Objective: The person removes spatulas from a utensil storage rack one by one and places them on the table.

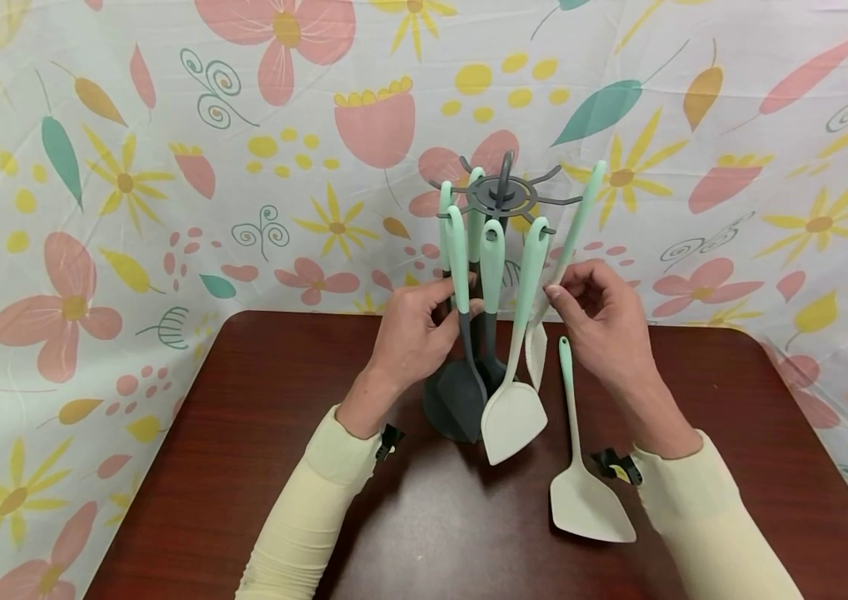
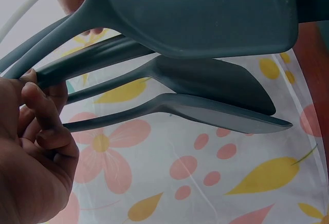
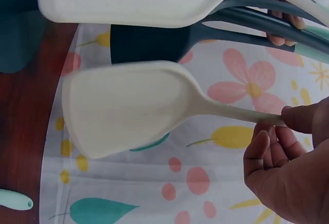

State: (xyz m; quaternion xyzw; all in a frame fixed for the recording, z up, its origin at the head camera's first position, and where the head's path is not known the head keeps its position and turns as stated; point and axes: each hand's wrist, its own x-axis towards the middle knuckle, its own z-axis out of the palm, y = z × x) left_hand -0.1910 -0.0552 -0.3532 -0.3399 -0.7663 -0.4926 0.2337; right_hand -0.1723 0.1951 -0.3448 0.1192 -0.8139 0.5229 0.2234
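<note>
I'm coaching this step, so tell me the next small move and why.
The right hand should probably ease its white spatula onto the nearby hook: the spatula's handle tip stands above that hook, seemingly unhung, while the left hand grips the rack's post.

Head view bright — glare on the table (image 1: 431, 554) — wrist views dimmer.
</note>
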